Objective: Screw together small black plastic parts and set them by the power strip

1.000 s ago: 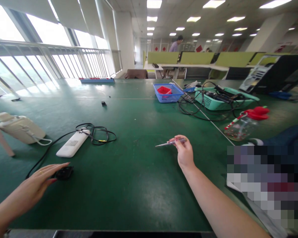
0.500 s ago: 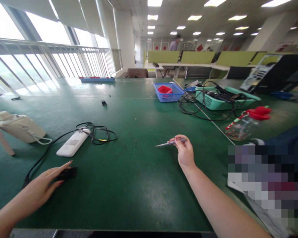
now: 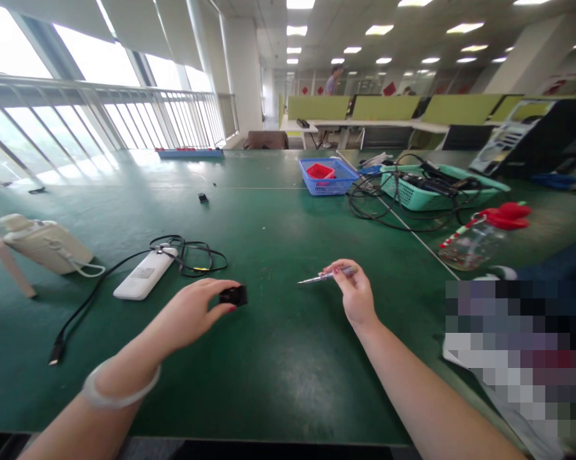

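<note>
Between the thumb and fingers of my left hand [image 3: 192, 314] is a small black block-shaped object [image 3: 234, 295]; its exact kind is unclear. The hand is left of the middle of the green table [image 3: 278, 364], just above or on its surface. My right hand [image 3: 357, 294] grips a slim screwdriver [image 3: 324, 276] with a clear handle, its thin metal tip pointing left toward the black object. A gap separates the tip from that object. Left of my left hand lies a white power bank [image 3: 145, 273] with a black cable [image 3: 84, 306] coiled by it.
A cream bottle [image 3: 48, 244] lies at the left. Toward the back right are a blue basket [image 3: 329, 185] with a red tray, a green basket [image 3: 417, 197] of cables, and a red-lidded bottle [image 3: 479, 243]. A small black piece [image 3: 202, 198] sits farther back.
My left hand has moved right and away from me, carrying the black object from the table's left side toward the screwdriver tip. My right hand is nearly still.
</note>
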A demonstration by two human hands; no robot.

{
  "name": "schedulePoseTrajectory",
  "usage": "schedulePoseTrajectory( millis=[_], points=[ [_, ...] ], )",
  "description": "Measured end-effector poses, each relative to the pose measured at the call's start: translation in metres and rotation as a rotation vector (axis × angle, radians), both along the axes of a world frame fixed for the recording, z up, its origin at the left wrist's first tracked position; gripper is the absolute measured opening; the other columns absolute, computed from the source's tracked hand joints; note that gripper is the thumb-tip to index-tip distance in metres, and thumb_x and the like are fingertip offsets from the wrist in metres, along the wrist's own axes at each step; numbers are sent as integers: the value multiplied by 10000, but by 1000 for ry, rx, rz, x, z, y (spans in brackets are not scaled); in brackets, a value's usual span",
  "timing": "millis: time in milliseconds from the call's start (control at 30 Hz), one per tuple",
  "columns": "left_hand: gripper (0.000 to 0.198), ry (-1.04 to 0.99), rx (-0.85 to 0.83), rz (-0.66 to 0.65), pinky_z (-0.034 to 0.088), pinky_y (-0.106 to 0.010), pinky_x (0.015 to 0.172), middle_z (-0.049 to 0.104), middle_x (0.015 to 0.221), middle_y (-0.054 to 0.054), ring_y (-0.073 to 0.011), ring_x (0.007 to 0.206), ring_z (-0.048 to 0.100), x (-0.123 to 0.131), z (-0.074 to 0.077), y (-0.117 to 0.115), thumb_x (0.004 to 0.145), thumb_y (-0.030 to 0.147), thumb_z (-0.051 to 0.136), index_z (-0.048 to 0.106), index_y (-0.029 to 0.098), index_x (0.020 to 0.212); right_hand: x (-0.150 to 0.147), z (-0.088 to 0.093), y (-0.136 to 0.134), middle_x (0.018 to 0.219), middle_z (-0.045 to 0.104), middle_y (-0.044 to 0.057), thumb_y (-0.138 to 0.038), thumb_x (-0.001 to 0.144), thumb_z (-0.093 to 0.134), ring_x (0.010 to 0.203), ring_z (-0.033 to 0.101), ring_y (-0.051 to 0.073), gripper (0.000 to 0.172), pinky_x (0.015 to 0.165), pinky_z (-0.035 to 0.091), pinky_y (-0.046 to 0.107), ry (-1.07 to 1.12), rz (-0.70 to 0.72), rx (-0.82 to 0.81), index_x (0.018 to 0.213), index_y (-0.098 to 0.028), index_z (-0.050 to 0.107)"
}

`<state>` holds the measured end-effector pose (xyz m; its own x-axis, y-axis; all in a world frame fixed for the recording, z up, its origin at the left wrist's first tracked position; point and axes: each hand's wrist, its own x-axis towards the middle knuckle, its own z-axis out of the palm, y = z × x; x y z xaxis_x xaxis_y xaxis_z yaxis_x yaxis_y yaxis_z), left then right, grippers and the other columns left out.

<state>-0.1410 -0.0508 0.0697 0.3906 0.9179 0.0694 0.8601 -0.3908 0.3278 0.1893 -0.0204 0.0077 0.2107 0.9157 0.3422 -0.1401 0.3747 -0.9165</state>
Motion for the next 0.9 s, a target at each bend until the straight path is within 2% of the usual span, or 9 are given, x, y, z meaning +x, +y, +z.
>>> schedulePoseTrajectory(
  millis=[67,133,200,300,467,667,767,900],
  points=[
    [391,-46,19,-131,470,-382,1012,666,1242,-47,-237,1135,615,45,0,16,879,396,559,602,268,1246,-2,5,-5,863,682,25,-360,824,696,824,690,201,181,866,539,413,-41,42,21,897,-214,617],
    [344,-67,45,-190,480,-379,1000,675,1206,-54,-234,1102,625,80,-6,32,871,316,581,625,243,1205,-2,10,-10,842,673,19,-354,838,686,807,686,191,171,842,550,399,-50,49,65,911,-216,618],
    [327,-58,68,-204,493,-381,979,680,1173,-69,-243,1072,634,105,-15,46,855,275,604,641,225,1177,-2,13,-13,822,663,11,-340,857,669,792,680,181,147,819,558,384,-44,36,115,927,-221,618],
    [345,-69,73,-218,488,-385,979,685,1153,-82,-255,1069,635,126,-30,60,829,249,642,648,218,1173,0,17,-17,839,657,14,-306,883,640,806,680,182,96,821,560,382,-78,40,165,931,-225,620],
    [519,-183,24,-144,479,-397,978,687,1173,-87,-263,1071,631,132,-52,69,790,308,703,577,237,1288,0,18,-18,885,666,31,-273,897,614,883,685,204,56,869,552,402,-230,82,206,924,-226,629],
    [497,-316,8,-158,478,-374,961,706,1055,-50,-228,1032,603,124,-67,77,739,337,748,630,252,1214,2,14,-20,958,696,46,-214,907,573,960,680,219,99,937,528,422,-561,80,259,978,-239,638],
    [458,-338,10,-163,476,-377,963,708,1067,-47,-228,1032,597,123,-68,78,740,339,744,651,249,1180,0,17,-23,977,705,47,-163,885,573,975,673,216,152,940,531,412,-752,80,380,1002,-241,629],
    [417,-346,26,-175,469,-377,973,715,1075,-35,-225,1045,591,123,-68,78,752,321,724,664,254,1160,-8,26,-30,986,699,45,-119,848,585,968,655,204,199,975,519,419,-997,166,595,1005,-235,625]
  ],
)
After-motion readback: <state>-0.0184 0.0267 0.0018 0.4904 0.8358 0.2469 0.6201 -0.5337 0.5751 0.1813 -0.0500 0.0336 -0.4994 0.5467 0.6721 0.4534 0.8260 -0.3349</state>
